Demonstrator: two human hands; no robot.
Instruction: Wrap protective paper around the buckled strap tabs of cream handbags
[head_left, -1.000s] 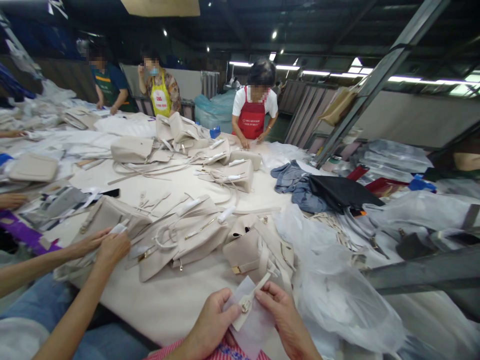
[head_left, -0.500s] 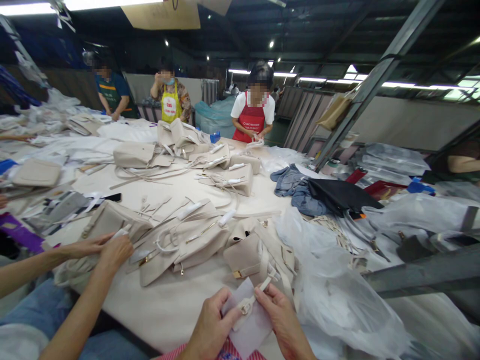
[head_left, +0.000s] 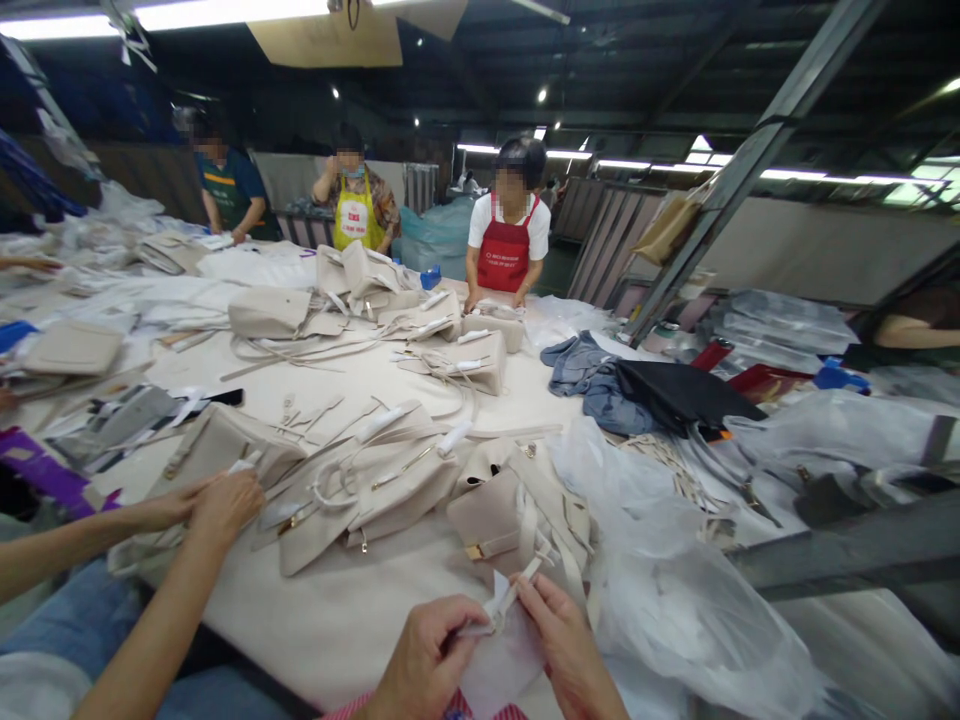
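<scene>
At the near edge of the table, my left hand [head_left: 436, 648] is closed on a white translucent wrapping sheet [head_left: 501, 668] together with the lower end of a beige strap. My right hand [head_left: 561, 630] pinches that beige bag strap [head_left: 529, 572] higher up, fingers closed around it. The sheet hangs between both hands, partly folded over the strap end; the buckle there is mostly hidden. Just beyond lies a beige handbag [head_left: 491, 510] with a gold clasp, and the strap reaches toward it. Another beige handbag [head_left: 394, 490] rests to its left.
Clear plastic bags [head_left: 675, 570] pile up on the right. A black bag [head_left: 682, 390] and grey-blue cloth [head_left: 585, 375] lie farther back. On my left, a co-worker's hands [head_left: 221, 500] handle a beige bag. A slanted metal post [head_left: 757, 160] rises at right; several people stand across the table.
My left hand has folded the sheet over the strap's buckle, which showed before. The co-worker in the red apron has lowered both hands to the table.
</scene>
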